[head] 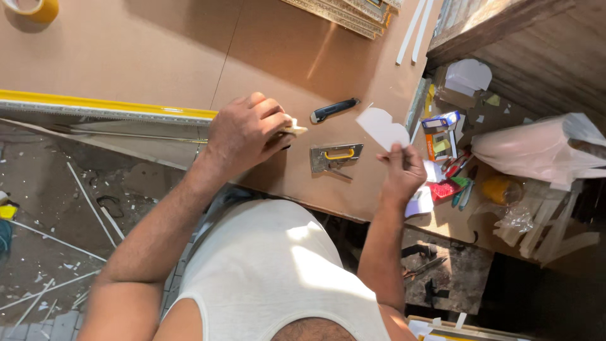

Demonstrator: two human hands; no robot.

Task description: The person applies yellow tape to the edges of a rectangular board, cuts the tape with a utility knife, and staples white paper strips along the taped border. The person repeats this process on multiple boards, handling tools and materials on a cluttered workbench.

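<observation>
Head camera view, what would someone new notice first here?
The two hands over the brown board: the right hand pinches a white cut paper shape, and the left hand presses a small pale piece down. Between them lie a metal staple gun and a black utility knife.

This is a workshop, because a brown tabletop [158, 57] holds a staple gun [334, 156], a cutting knife [333, 110], a tape roll [35, 9] and gold frame strips [344, 12], and the floor [57, 227] is full of thin scraps and dust.
</observation>
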